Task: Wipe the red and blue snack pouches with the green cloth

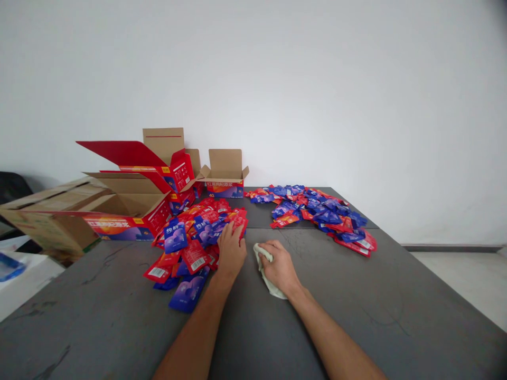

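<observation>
My right hand (pixel 278 265) is closed around a crumpled pale cloth (pixel 273 288), which it presses against the grey tabletop (pixel 317 327). My left hand (pixel 232 250) lies against the right edge of a heap of red and blue sachets (pixel 196 253), fingers extended and slightly apart. Its fingertips touch red sachets, and part of the heap is hidden behind it. One blue sachet (pixel 189 290) lies at the near end of this heap. Farther off to the right, a second pile of red and blue sachets (pixel 325 214) spreads along the table.
Open red printed cartons (pixel 127 224) stand at the left, some stacked, and another open carton (pixel 224 188) stands at the back. A large brown cardboard box (pixel 47 221) is beyond the table's left side, near a white box (pixel 34 274). A white wall (pixel 297 95) rises behind.
</observation>
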The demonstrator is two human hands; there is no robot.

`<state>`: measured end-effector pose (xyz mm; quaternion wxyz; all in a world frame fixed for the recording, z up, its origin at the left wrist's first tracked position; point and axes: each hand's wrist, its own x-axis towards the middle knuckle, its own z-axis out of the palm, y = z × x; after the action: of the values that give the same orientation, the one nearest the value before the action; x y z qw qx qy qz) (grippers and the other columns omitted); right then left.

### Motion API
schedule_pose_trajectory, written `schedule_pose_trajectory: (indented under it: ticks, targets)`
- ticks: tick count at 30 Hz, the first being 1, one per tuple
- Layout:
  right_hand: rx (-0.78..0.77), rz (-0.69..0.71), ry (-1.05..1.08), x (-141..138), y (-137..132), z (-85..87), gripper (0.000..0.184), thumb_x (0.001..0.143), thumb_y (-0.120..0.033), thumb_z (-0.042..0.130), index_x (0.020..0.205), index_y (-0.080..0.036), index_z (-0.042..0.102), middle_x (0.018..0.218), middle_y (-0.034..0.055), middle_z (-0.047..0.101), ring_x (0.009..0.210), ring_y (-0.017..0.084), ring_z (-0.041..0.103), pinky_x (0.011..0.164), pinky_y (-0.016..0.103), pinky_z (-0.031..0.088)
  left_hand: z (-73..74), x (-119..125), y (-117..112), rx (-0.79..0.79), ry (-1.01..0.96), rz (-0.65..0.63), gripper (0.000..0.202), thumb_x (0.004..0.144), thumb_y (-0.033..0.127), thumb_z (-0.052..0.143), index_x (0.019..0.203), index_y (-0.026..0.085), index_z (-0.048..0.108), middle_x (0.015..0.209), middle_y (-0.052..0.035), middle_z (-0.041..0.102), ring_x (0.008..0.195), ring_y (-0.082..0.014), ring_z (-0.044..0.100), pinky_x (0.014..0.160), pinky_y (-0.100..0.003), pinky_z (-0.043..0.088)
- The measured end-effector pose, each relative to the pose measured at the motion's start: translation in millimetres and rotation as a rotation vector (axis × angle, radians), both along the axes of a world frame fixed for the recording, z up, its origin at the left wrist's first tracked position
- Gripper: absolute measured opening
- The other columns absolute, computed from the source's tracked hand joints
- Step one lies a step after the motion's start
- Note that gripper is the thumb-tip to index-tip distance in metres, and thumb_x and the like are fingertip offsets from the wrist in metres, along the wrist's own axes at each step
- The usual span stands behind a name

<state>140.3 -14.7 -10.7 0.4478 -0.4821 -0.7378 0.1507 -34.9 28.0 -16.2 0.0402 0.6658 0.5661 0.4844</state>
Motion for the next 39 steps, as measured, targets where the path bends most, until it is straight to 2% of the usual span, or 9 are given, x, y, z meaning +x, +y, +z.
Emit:
schedule_pose_trajectory:
  ticks: [4, 6, 8, 15, 18, 23, 28, 35, 39]
  targets:
    - [-0.024, -0.034, 0.005, 2.2, 2.0, -2.0, 0.027, 0.086, -0.017, 0.059, 0.107, -0.024, 0.074, 0.109, 0.0073, 0.067, 0.101, 0.021, 0.063, 0.095, 0.032, 0.050, -2.4, -14.7, 7.0, 0.004, 0.123, 0.158, 0.038, 0.084, 0.017, 0.053, 0.119, 0.022, 0.067, 0.144, -0.0111, 0.052, 0.140, -0.0337, 0.037, 0.116, -0.054, 0.027]
    - [-0.037, -0.046, 0.001, 3.2, 3.1, -2.9, 0.026, 0.086, -0.018, 0.059, 0.107, -0.023, 0.074, 0.109, 0.0074, 0.067, 0.101, 0.021, 0.063, 0.096, 0.032, 0.049, -5.0, -20.1, 9.8, -0.020, 0.224, 0.258, 0.036, 0.086, 0.018, 0.051, 0.118, 0.018, 0.068, 0.143, -0.0125, 0.053, 0.141, -0.0328, 0.035, 0.118, -0.054, 0.023]
    - [-0.040, -0.050, -0.001, 3.8, 4.1, -3.6, 0.026, 0.086, -0.018, 0.059, 0.106, -0.023, 0.074, 0.108, 0.0073, 0.067, 0.102, 0.020, 0.063, 0.096, 0.032, 0.048, -8.0, -22.3, 11.6, -0.027, 0.306, 0.301, 0.035, 0.088, 0.018, 0.048, 0.116, 0.015, 0.069, 0.141, -0.0142, 0.055, 0.141, -0.0319, 0.035, 0.119, -0.054, 0.021]
    - [-0.036, -0.083, -0.001, 6.4, 6.2, -4.4, 0.025, 0.086, -0.019, 0.060, 0.105, -0.023, 0.075, 0.109, 0.0074, 0.067, 0.100, 0.020, 0.063, 0.095, 0.031, 0.048, -8.3, -10.5, 8.4, 0.016, 0.370, 0.253, 0.034, 0.088, 0.017, 0.050, 0.116, 0.022, 0.069, 0.140, -0.0099, 0.057, 0.143, -0.0303, 0.034, 0.119, -0.055, 0.021]
    - [-0.036, -0.116, -0.010, 11.6, 8.2, -4.0, 0.025, 0.086, -0.019, 0.059, 0.105, -0.023, 0.075, 0.107, 0.0079, 0.067, 0.099, 0.021, 0.064, 0.094, 0.031, 0.049, -7.1, 0.4, 5.2, 0.002, 0.360, 0.198, 0.037, 0.088, 0.015, 0.048, 0.119, 0.021, 0.067, 0.141, -0.0103, 0.056, 0.144, -0.0300, 0.032, 0.119, -0.056, 0.020]
    - [-0.055, -0.226, -0.039, 29.9, 17.7, -4.0, 0.025, 0.085, -0.017, 0.059, 0.105, -0.021, 0.075, 0.103, 0.0090, 0.069, 0.097, 0.021, 0.065, 0.092, 0.030, 0.048, -17.1, 29.8, 9.2, -0.023, 0.392, 0.033, 0.037, 0.088, 0.010, 0.044, 0.114, 0.019, 0.068, 0.137, -0.0119, 0.059, 0.141, -0.0282, 0.038, 0.118, -0.053, 0.024]
    - [-0.098, -0.392, -0.099, 54.8, 29.8, -6.1, 0.026, 0.086, -0.017, 0.058, 0.104, -0.019, 0.075, 0.101, 0.0112, 0.070, 0.095, 0.023, 0.065, 0.090, 0.030, 0.047, -27.0, 71.1, 25.6, -0.091, 0.453, -0.159, 0.040, 0.087, 0.009, 0.045, 0.121, 0.014, 0.065, 0.138, -0.0160, 0.058, 0.139, -0.0287, 0.042, 0.116, -0.050, 0.029]
    - [-0.134, -0.528, -0.107, 79.3, 38.9, -11.5, 0.026, 0.087, -0.018, 0.054, 0.101, -0.020, 0.075, 0.100, 0.0115, 0.069, 0.095, 0.022, 0.064, 0.089, 0.028, 0.044, -18.4, 141.5, 70.4, -0.201, 0.412, -0.286, 0.048, 0.088, 0.012, 0.043, 0.134, 0.014, 0.056, 0.142, -0.0136, 0.055, 0.137, -0.0230, 0.044, 0.118, -0.041, 0.029]
    - [-0.160, -0.558, -0.103, 85.4, 41.6, -10.6, 0.026, 0.087, -0.020, 0.055, 0.104, -0.020, 0.075, 0.101, 0.0122, 0.069, 0.096, 0.023, 0.063, 0.089, 0.027, 0.043, -21.2, 165.0, 95.7, -0.262, 0.396, -0.293, 0.052, 0.087, 0.012, 0.046, 0.139, 0.014, 0.052, 0.148, -0.0148, 0.049, 0.138, -0.0231, 0.043, 0.116, -0.039, 0.030]
